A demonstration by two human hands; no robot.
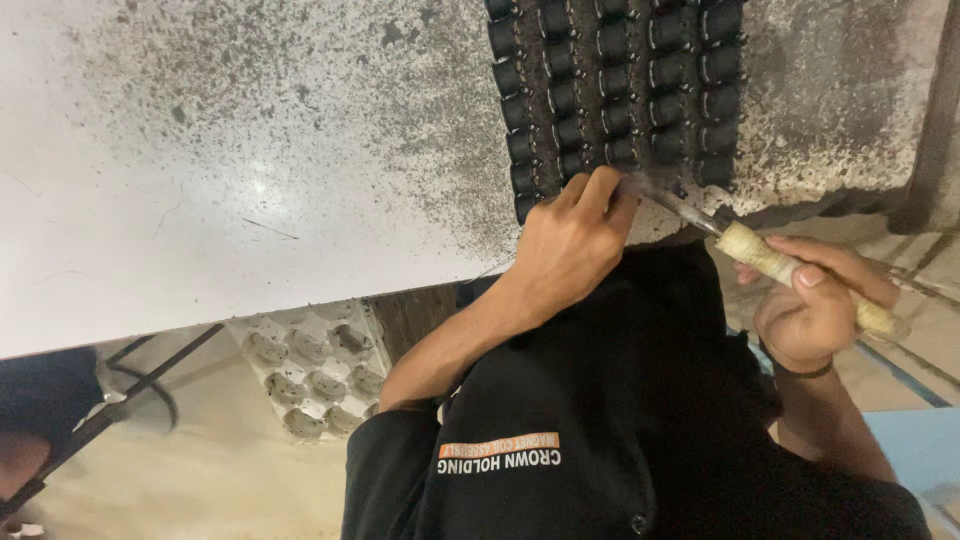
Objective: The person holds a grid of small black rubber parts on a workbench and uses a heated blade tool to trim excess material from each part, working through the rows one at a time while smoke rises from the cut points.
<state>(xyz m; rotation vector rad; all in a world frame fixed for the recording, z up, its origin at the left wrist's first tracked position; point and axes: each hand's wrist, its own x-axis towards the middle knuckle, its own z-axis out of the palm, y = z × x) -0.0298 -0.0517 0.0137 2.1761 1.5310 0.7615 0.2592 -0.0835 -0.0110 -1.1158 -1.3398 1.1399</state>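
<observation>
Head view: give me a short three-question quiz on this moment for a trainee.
1. True or false: the right hand grips a tool with a pale handle.
2. Which hand touches the rows of black parts on the table? A) left hand B) right hand C) neither
3. Fill in: in the picture, the pale moulded tray lies to the ___ of the left forearm.

Key: 1 true; 2 A; 3 left.
</observation>
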